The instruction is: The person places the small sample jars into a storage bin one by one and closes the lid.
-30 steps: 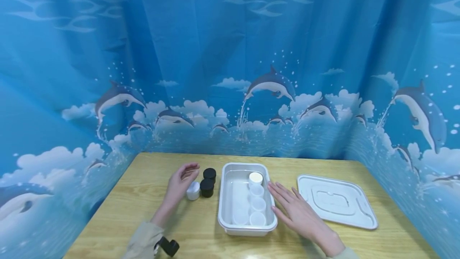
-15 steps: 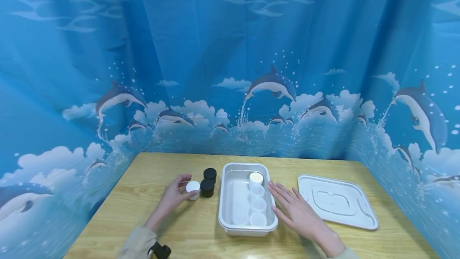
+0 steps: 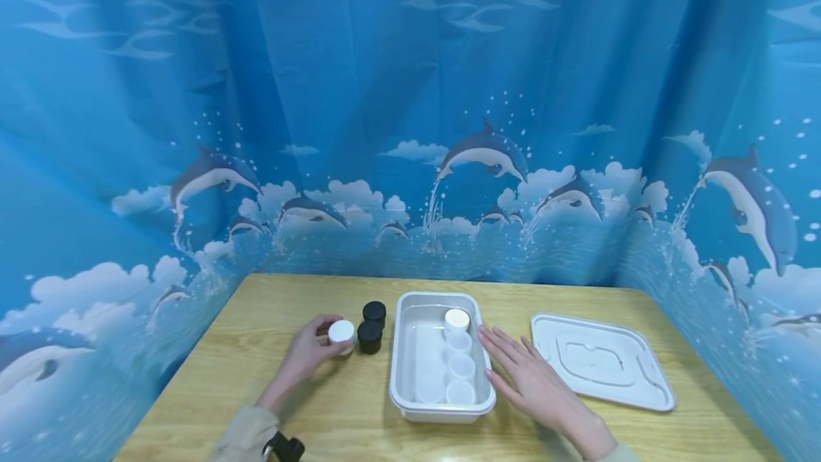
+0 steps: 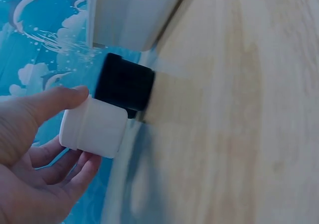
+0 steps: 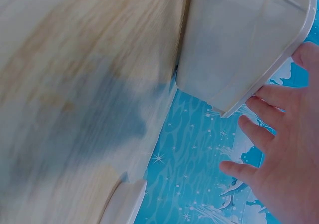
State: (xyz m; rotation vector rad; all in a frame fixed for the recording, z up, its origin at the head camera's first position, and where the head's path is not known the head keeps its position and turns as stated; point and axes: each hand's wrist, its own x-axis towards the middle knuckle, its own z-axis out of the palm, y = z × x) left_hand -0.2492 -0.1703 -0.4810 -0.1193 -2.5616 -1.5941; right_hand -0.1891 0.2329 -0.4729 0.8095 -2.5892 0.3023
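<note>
My left hand (image 3: 306,349) pinches a small white round jar (image 3: 341,334) between thumb and fingers. In the left wrist view the white jar (image 4: 94,127) is seen side-on, its base towards the wooden table; whether it touches the wood I cannot tell. Two black jars, a nearer one (image 3: 369,337) and a farther one (image 3: 375,312), stand just right of it. My right hand (image 3: 529,380) has its fingers spread, with fingertips at the right rim of a white rectangular container (image 3: 396,355). Inside, a white-topped jar (image 3: 457,319) stands at the back right, with several paler round pots (image 3: 460,391) nearer me.
A white rectangular lid (image 3: 593,358) lies flat on the wooden table (image 3: 349,419) to the right of the container. Behind and beside the table hangs a blue dolphin curtain (image 3: 359,127). A black device (image 3: 286,446) is strapped on my left wrist.
My left hand has come down beside the white jar and its fingers have closed round it. The jar has since shifted slightly left. My right hand has stayed at the container's rim.
</note>
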